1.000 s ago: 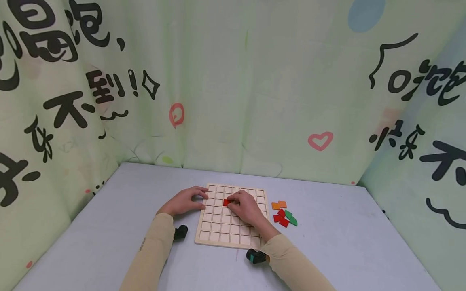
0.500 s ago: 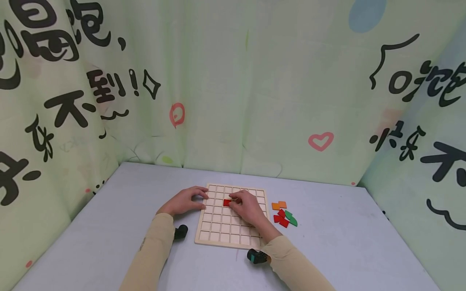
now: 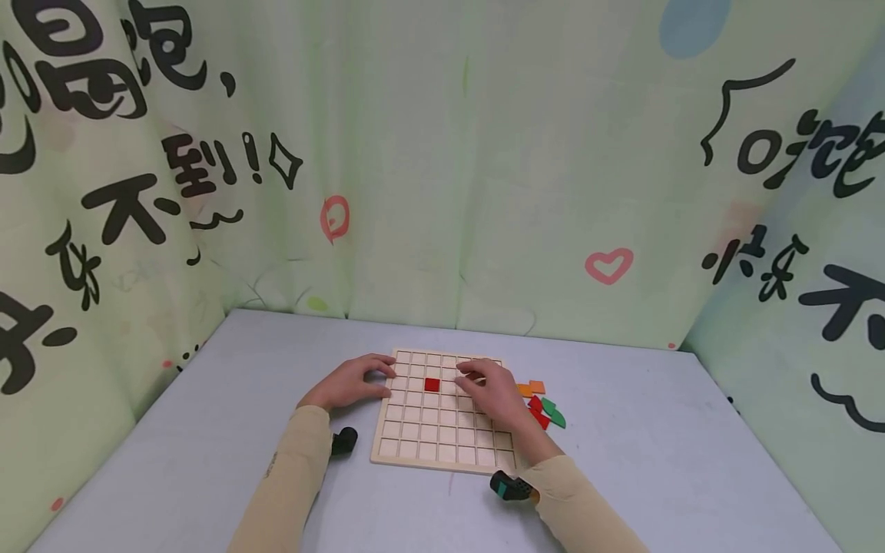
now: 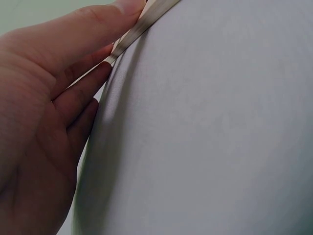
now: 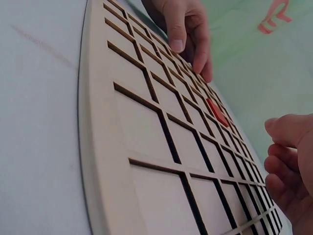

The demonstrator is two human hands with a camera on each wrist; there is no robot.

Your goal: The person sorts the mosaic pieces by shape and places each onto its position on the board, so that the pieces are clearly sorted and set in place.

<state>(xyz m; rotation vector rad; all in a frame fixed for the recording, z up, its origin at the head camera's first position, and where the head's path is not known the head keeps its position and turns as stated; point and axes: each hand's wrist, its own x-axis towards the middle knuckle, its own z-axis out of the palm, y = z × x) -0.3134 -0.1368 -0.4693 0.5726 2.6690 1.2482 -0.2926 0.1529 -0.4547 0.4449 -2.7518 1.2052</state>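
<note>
A pale wooden grid board (image 3: 442, 465) lies on the table. One red square tile (image 3: 432, 385) sits in a cell of its upper middle, and the right wrist view shows this red tile (image 5: 217, 112) too. My left hand (image 3: 349, 384) rests at the board's left edge; in the left wrist view, the thumb and fingertips of the left hand (image 4: 54, 73) touch the rim. Over the right part of the board is my right hand (image 3: 494, 393), its fingers loosely bent with nothing between them, apart from the red tile.
Right of the board lie orange tiles (image 3: 536, 387), red tiles (image 3: 535, 403) and green pieces (image 3: 555, 418), partly hidden by the right hand. The white table (image 3: 643, 438) extends around the board. A printed curtain (image 3: 525, 177) hangs behind and at both sides.
My right hand has let go of the red tile and moved right, away from it. The tile now lies uncovered in its cell. My left hand has stayed at the board's edge.
</note>
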